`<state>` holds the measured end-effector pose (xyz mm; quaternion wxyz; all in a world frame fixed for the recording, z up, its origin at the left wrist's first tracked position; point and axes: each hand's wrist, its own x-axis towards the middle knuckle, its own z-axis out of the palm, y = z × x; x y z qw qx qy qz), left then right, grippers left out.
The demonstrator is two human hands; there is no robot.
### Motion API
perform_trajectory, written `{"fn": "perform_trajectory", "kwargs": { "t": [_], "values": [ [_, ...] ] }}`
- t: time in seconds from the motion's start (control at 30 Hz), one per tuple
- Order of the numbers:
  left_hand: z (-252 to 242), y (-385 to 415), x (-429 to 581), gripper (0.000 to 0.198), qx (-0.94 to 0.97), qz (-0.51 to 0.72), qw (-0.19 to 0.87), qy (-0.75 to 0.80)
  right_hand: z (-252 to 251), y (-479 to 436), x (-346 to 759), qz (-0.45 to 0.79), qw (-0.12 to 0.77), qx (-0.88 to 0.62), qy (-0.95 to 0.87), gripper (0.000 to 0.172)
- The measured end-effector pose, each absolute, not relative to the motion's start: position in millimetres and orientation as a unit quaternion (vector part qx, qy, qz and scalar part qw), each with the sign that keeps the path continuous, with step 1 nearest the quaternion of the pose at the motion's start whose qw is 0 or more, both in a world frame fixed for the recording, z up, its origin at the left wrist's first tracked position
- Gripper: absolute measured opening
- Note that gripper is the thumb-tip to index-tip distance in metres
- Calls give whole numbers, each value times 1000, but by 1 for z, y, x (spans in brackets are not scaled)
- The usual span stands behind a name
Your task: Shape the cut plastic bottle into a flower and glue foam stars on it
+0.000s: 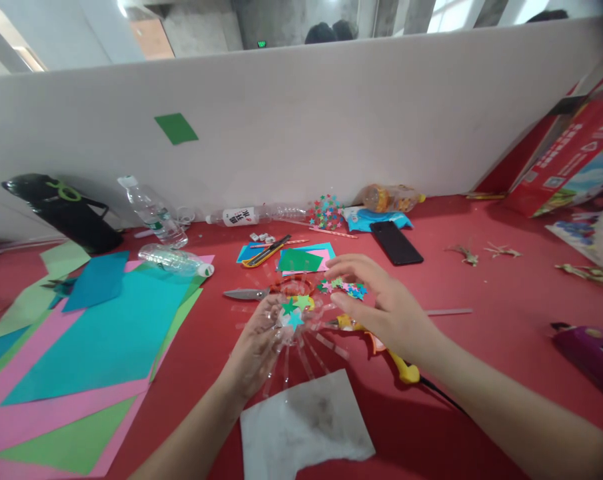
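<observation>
My left hand is closed on a clear plastic piece with thin strips fanning out around it, like a bottle cut into strips. Green, blue and yellow stars show at its centre. My right hand hovers to the right, fingers curved and apart, with nothing visible between them. Close to its fingertips lies a small pile of coloured stars. Below that hand is a yellow-handled hot glue gun or soldering tool; which one I cannot tell. Scissors with orange handles lie just behind the plastic piece.
A stained white cloth lies in front. Coloured paper sheets cover the left side. Behind are a yellow cutter knife, a black phone, plastic bottles and a blue packet. A purple glue gun is far right.
</observation>
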<state>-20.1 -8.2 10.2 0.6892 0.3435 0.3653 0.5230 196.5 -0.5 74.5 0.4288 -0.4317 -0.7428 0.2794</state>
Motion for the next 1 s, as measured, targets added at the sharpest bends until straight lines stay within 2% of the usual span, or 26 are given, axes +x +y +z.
{"fn": "perform_trajectory", "kwargs": {
  "t": [0.23, 0.6, 1.0],
  "values": [
    [14, -4, -24, 44, 349, 518, 659, 419, 75, 1, 196, 260, 430, -423, -755, 16],
    [4, 1, -23, 39, 377, 506, 647, 428, 69, 1, 195, 266, 421, -420, -759, 17],
    [-5, 4, -25, 37, 396, 549, 601, 424, 85, -13, 195, 127, 470, -396, -779, 13]
  ]
}}
